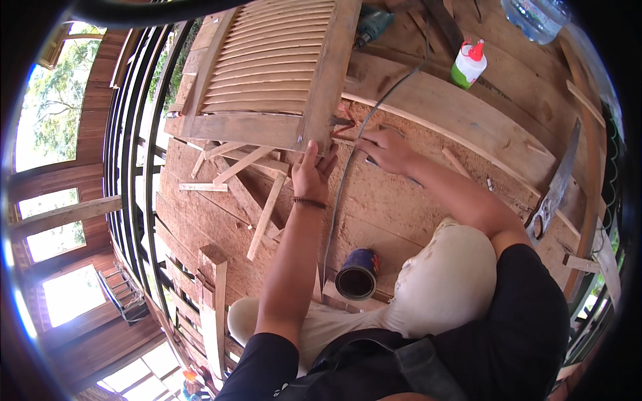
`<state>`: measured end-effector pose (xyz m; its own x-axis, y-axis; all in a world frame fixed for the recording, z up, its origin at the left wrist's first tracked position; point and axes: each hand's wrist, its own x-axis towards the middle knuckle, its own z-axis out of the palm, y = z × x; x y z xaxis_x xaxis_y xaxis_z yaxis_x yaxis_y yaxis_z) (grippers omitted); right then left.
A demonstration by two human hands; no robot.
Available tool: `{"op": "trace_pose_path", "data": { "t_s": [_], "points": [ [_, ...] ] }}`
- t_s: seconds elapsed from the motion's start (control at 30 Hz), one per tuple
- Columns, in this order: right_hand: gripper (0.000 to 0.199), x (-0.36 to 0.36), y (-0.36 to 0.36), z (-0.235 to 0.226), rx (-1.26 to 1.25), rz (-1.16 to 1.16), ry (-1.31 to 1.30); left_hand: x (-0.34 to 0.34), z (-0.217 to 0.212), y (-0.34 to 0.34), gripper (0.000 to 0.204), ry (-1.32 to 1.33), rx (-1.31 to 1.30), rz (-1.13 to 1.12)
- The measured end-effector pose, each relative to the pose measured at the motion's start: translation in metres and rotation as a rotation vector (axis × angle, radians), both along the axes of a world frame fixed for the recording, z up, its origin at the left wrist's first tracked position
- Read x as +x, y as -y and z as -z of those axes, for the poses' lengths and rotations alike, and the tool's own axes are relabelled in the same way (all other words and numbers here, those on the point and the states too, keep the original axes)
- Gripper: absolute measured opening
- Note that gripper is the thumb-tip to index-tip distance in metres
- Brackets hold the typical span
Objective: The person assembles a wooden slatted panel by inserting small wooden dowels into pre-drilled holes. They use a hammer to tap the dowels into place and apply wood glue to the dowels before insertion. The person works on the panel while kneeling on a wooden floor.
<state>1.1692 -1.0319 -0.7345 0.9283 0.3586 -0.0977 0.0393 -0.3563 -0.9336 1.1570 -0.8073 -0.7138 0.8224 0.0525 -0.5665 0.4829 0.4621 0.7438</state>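
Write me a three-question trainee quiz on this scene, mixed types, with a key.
1. Multiple choice: what is the left hand touching?
A) the dark can
B) the slatted wooden panel
C) the clear bottle
2. True or false: the handsaw lies further to the person's right than the squeeze bottle.
3. Fill the gap: the squeeze bottle's cap is ____.

Key: 1. B, at its lower corner; 2. True; 3. red.
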Motion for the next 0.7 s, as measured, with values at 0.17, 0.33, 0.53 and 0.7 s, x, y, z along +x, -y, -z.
{"op": "trace_pose_path", "data": {
  "t_s": [0.17, 0.33, 0.53, 0.7],
  "points": [
    [0.032, -0.061, 0.049, 0.018, -0.074, 0.19, -0.055, -0.002, -0.004, 0.008, 0.05, 0.018, -0.034, -0.056],
    [0.027, -0.145, 0.044, 0.07, -0.319, 0.156, -0.067, -0.024, 0.021, 0.014, 0.05, -0.021, -0.319, -0.057],
    [0.023, -0.164, 0.044, 0.077, -0.592, -0.008, -0.074, -0.014, 0.018, 0.05, 0.051, 0.096, -0.268, -0.071],
    [0.024, -0.153, 0.049, 0.066, -0.627, -0.153, -0.091, 0.001, 0.019, 0.059, 0.052, 0.064, -0.223, -0.139]
  ]
}}
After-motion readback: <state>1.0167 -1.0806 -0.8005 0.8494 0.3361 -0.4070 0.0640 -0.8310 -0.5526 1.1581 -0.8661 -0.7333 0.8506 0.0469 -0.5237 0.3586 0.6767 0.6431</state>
